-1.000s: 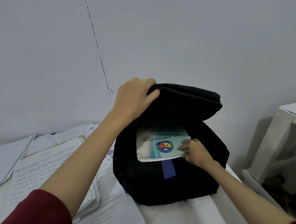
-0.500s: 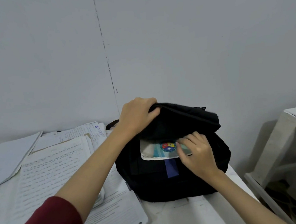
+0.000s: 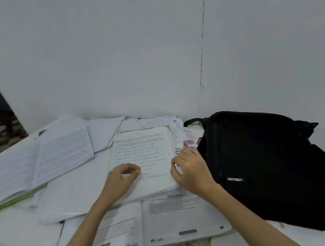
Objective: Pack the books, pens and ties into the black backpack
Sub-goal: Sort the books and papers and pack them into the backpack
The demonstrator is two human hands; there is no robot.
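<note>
Having left the black backpack [image 3: 260,163], we hover both loosely curled, empty hands, left hand [image 3: 121,178] and right hand [image 3: 192,171], over the handwritten stack [image 3: 143,156] for the next book.

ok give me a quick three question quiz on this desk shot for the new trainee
1. True or false: the left hand grips the black backpack.
2. Multiple choice: what lies right under both hands? A) a laptop B) a handwritten stack of pages C) a plate
3. Fill in: the backpack sits to the ____ of the right hand, seen from the person.

Key
1. False: both hands hover over the papers with fingers loosely curled, holding nothing.
2. B
3. right
</note>
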